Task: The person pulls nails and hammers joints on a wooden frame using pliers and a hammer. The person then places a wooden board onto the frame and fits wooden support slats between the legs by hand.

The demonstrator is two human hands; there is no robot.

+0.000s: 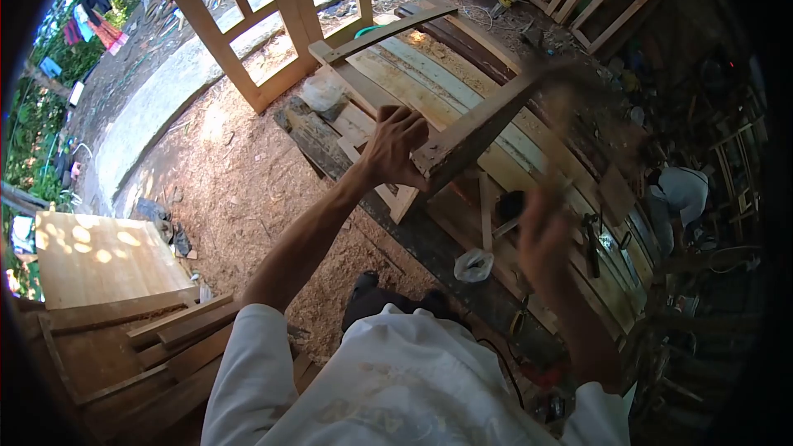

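Observation:
My left hand (396,149) is closed on the near corner of a wooden frame (479,122), its thumb against the end of the board. The frame lies tilted over the workbench, one rail rising toward the right. Smeared by motion, my right hand (545,231) is raised to the right of the frame, its fingers wrapped around the handle of a hammer (560,128). The blurred dark hammer head is above the hand, near the frame's far right corner. Long planks (396,74) lie on the bench beneath the frame.
A clear plastic bag (473,265) sits on the bench's near edge, and another bag (324,92) at its left end. Hand tools (591,244) lie at right. A lattice frame (256,25) stands behind. Sawdust covers the floor (239,165). Another person (681,194) bends over at far right.

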